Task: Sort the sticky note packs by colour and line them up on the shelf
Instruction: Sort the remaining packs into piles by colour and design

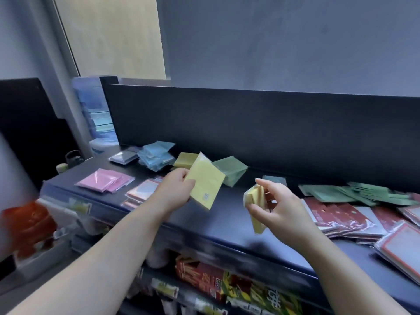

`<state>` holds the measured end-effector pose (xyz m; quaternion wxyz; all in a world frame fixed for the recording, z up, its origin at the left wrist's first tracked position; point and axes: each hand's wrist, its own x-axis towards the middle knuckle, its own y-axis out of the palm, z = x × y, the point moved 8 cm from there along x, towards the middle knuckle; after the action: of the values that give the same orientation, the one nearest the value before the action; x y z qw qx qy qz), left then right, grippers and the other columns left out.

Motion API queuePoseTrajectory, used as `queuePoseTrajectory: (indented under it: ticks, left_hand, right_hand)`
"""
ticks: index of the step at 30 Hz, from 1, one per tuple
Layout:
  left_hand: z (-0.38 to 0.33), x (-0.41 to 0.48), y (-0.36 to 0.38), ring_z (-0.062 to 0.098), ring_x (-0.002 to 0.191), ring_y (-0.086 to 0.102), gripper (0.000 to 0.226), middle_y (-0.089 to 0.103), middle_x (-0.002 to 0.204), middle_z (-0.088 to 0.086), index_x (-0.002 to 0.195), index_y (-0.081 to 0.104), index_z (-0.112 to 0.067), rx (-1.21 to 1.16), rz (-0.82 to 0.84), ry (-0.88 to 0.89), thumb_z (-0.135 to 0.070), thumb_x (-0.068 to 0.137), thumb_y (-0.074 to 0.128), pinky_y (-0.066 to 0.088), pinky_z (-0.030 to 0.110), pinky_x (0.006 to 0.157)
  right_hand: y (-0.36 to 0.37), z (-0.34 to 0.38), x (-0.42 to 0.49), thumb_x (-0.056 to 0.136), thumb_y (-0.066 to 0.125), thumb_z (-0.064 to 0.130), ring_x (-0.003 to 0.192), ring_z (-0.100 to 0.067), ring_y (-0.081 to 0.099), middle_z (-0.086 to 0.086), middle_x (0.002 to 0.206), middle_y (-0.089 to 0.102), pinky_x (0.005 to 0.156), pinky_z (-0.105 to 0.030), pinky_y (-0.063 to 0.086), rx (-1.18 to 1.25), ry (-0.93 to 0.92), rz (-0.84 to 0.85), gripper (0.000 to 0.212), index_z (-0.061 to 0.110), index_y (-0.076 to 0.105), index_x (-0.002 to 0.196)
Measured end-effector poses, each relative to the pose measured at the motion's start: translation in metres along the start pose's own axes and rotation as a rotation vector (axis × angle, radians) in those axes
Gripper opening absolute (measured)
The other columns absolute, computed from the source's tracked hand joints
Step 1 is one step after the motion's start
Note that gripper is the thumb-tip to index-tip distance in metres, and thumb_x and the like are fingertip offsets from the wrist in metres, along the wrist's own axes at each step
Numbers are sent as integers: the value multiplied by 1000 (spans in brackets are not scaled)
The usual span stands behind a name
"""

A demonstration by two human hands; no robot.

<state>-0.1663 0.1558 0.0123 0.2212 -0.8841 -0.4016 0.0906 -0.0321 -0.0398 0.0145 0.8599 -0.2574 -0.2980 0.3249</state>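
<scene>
sorting looks partly done: on the dark shelf (227,217) sit a pink pile (105,180), a blue pile (156,158), a yellow stack (185,160) and a green pile (230,170), while a loose green heap (363,194) and red packs (341,219) at the right seem unsorted. the left hand (179,189) pinches one yellow pack (205,183) in the air, just in front of the yellow stack. the right hand (279,208) grips a few more yellow packs (255,198) above the shelf's middle.

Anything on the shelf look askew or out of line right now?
Yes. The green packs on the right lie fanned out and overlapping, not lined up. The blue pile at the back is skewed, corners pointing different ways. Nothing looks spilled or torn.
</scene>
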Motion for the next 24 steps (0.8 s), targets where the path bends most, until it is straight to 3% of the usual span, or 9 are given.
queuePoseTrajectory:
  ticks: [3, 6, 9, 12, 16, 19, 21, 24]
  left_hand:
    - [13, 41, -27, 31, 92, 65, 17, 70, 96, 9, 94, 60, -20, -5, -21, 5, -18, 87, 45, 52, 43, 77]
    - [23, 86, -41, 32, 94, 66, 17, 69, 98, 10, 95, 58, -20, -3, 31, 0, -21, 87, 43, 55, 46, 82]
    - [24, 128, -48, 30, 92, 64, 18, 67, 102, 11, 100, 56, -17, 27, 68, 44, -17, 90, 42, 53, 36, 68]
    - [27, 160, -47, 22, 94, 59, 29, 61, 108, 4, 121, 50, -19, 99, 119, 79, -17, 94, 38, 47, 31, 60]
    - [37, 184, -40, 24, 107, 53, 50, 52, 130, 8, 146, 28, -18, 266, 223, 115, -15, 97, 37, 42, 31, 75]
    - [35, 185, -42, 25, 120, 48, 62, 34, 147, 8, 152, 13, -19, 466, 239, 240, -13, 97, 41, 38, 29, 81]
    - [35, 181, -44, 27, 124, 44, 65, 23, 150, 7, 152, 11, -20, 583, 247, 323, -15, 96, 45, 42, 33, 88]
    - [37, 179, -48, 27, 129, 38, 62, 23, 149, 5, 148, 19, -17, 676, 249, 405, -18, 95, 50, 42, 38, 98]
  right_hand:
    - [19, 9, 26, 80, 72, 31, 97, -7, 54, 8, 110, 56, 86, -20, 41, -30, 12, -34, 59, 25, 50, 135]
    - [41, 20, 54, 80, 72, 31, 100, -10, 54, 6, 110, 55, 89, -21, 41, -63, 42, -62, 60, 25, 49, 136]
    - [64, 34, 84, 80, 72, 33, 107, -11, 54, 6, 117, 55, 95, -25, 42, -108, 62, -87, 63, 24, 48, 137]
    - [81, 44, 112, 80, 72, 34, 110, -12, 54, 4, 121, 57, 96, -24, 42, -151, 92, -127, 63, 24, 48, 137]
    - [102, 49, 143, 79, 72, 38, 96, -8, 57, 7, 113, 60, 78, -16, 44, -135, 195, -167, 59, 25, 49, 132]
    - [117, 54, 165, 80, 72, 38, 84, 1, 57, 10, 102, 60, 63, -10, 45, -118, 254, -172, 51, 26, 51, 124]
    - [125, 58, 179, 80, 71, 39, 84, -4, 59, 6, 105, 61, 67, -18, 50, -135, 280, -180, 47, 26, 52, 122]
    - [137, 61, 198, 81, 69, 41, 93, -12, 59, 4, 110, 61, 78, -26, 51, -187, 301, -193, 49, 24, 53, 124]
